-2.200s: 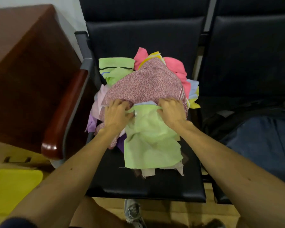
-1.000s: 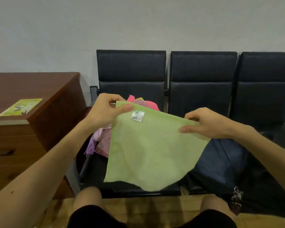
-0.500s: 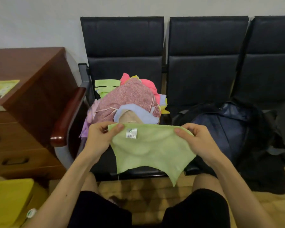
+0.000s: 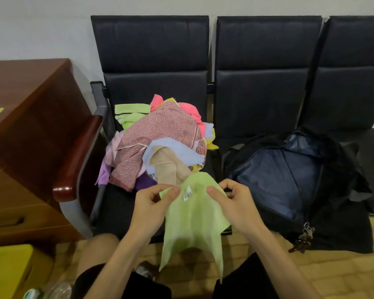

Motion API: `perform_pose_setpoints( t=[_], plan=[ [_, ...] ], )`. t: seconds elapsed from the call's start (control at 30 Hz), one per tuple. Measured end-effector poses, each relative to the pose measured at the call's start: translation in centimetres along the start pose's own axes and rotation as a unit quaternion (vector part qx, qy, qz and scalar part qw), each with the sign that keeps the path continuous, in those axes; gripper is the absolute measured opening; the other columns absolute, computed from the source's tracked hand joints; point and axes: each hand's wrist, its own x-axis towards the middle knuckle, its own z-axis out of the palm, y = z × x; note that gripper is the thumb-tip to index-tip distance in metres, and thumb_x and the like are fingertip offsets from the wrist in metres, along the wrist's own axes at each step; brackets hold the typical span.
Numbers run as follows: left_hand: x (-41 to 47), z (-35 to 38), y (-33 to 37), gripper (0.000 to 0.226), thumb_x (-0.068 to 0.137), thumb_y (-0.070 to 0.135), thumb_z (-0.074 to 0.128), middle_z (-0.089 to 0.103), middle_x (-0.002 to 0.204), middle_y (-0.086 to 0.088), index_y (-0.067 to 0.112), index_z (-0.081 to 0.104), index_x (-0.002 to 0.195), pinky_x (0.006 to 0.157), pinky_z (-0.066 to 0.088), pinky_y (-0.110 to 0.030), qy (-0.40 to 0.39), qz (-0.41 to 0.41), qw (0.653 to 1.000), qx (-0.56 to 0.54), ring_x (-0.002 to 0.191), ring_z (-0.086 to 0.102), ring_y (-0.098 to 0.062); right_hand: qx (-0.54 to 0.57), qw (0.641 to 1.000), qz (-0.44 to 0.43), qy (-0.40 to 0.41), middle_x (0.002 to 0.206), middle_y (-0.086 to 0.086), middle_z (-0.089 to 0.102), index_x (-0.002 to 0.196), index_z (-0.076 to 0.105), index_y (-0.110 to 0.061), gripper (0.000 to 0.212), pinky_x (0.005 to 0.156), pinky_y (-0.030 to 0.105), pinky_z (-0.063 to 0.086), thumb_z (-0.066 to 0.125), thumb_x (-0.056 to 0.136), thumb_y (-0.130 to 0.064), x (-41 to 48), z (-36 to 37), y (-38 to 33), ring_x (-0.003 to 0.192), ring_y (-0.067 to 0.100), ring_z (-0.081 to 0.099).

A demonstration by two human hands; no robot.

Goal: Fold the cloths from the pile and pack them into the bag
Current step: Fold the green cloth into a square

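Just in front of the chair seat [image 4: 117, 210], both forearms are reaching forward and converging, left hand [image 4: 151, 207] and right hand [image 4: 235, 203] each pinching the top edge of the green cloth [image 4: 192, 221] between thumb and curled fingers, the cloth hanging down between them. Pile of cloths [image 4: 160, 143] is sitting on that seat; open bag [image 4: 289, 180] is lying just right of it.
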Motion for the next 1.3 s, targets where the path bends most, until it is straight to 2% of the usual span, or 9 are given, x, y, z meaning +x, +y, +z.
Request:
perform_pose_setpoints(
  t=[0.2,0.33,0.5,0.63,0.8,0.97,1.1,1.2,1.3],
  plan=[
    [-0.8,1.8,-0.6,0.016,0.081,0.024,0.071,0.077,0.080,-0.009,0.011,0.080,0.083,0.070,0.058,-0.030,-0.075,0.011,0.997,0.001,0.079,0.073,-0.022,0.004,1.000,0.006,-0.019,0.073,0.023,0.071,0.088,0.061,0.008,0.022,0.055,0.028,0.053,0.072,0.089,-0.010,-0.3,1.4,-0.3,0.061,0.028,0.069],
    [-0.8,2.0,-0.8,0.013,0.085,0.023,0.071,0.077,0.084,-0.003,0.014,0.080,0.088,0.077,0.057,-0.032,-0.080,0.015,0.996,0.026,0.084,0.074,-0.021,-0.012,1.000,0.010,0.002,0.079,0.035,0.062,0.087,0.060,0.004,0.025,0.061,0.041,0.050,0.070,0.091,-0.018,0.0,2.0,-0.3,0.068,0.047,0.062],
    [-0.9,1.7,-1.3,0.007,0.088,0.026,0.074,0.076,0.087,0.006,0.026,0.080,0.090,0.083,0.057,-0.044,-0.083,0.028,0.993,0.082,0.086,0.071,-0.015,-0.016,0.999,0.040,0.016,0.077,0.027,0.067,0.089,0.061,0.004,0.020,0.059,0.035,0.054,0.067,0.093,-0.016,0.0,2.7,-0.5,0.066,0.033,0.065],
    [-1.2,1.2,-1.2,0.031,0.071,0.052,0.076,0.069,0.093,0.012,0.038,0.077,0.098,0.082,0.054,-0.030,-0.098,0.057,0.988,0.107,0.089,0.066,-0.011,0.019,0.997,0.077,0.027,0.083,0.022,0.071,0.094,0.060,0.005,0.022,0.066,0.036,0.060,0.066,0.093,-0.016,0.1,3.0,-0.8,0.080,0.034,0.072],
    [-1.4,0.9,-1.6,0.055,0.063,0.035,0.092,0.056,0.104,0.022,0.037,0.068,0.112,0.074,0.045,-0.012,-0.115,0.107,0.969,0.190,0.098,0.059,-0.001,0.147,0.976,0.162,-0.018,0.084,0.020,0.075,0.105,0.055,0.000,0.014,0.061,0.030,0.061,0.059,0.096,-0.009,-0.1,3.0,-2.2,0.075,0.031,0.075],
    [-0.4,0.4,-2.2,0.022,0.085,0.013,0.076,0.066,0.093,0.016,0.030,0.077,0.097,0.072,0.047,-0.018,-0.057,0.135,0.975,0.166,0.087,0.065,-0.011,0.115,0.972,0.193,-0.068,0.091,0.017,0.076,0.119,0.057,0.005,0.031,0.086,0.043,0.060,0.059,0.098,-0.018,0.2,2.8,-1.8,0.086,0.027,0.075],
    [0.6,-0.1,-1.2,0.026,0.083,0.017,0.076,0.069,0.086,0.014,0.043,0.077,0.088,0.073,0.048,-0.022,-0.087,0.093,0.985,0.119,0.083,0.065,-0.008,0.072,0.978,0.190,-0.048,0.090,0.012,0.076,0.114,0.061,-0.004,0.030,0.078,0.035,0.060,0.067,0.093,-0.026,0.1,2.3,-0.7,0.083,0.025,0.075],
    [1.6,-0.7,-0.5,0.039,0.083,0.007,0.077,0.071,0.085,0.015,0.046,0.077,0.085,0.076,0.051,-0.025,-0.127,0.092,0.981,0.113,0.083,0.067,-0.008,0.049,0.980,0.190,-0.043,0.100,0.008,0.075,0.119,0.055,-0.013,0.057,0.084,0.037,0.060,0.082,0.074,-0.035,0.0,1.6,0.8,0.091,0.021,0.074],
    [2.3,-1.3,0.7,0.023,0.082,0.014,0.077,0.074,0.085,0.009,0.037,0.078,0.085,0.076,0.054,-0.028,-0.168,0.095,0.974,0.119,0.084,0.069,-0.011,0.065,0.981,0.157,-0.090,0.118,-0.002,0.069,0.131,0.048,-0.027,0.086,0.094,0.036,0.055,0.092,0.059,-0.040,0.1,0.8,1.8,0.110,0.012,0.066]
  ],
)
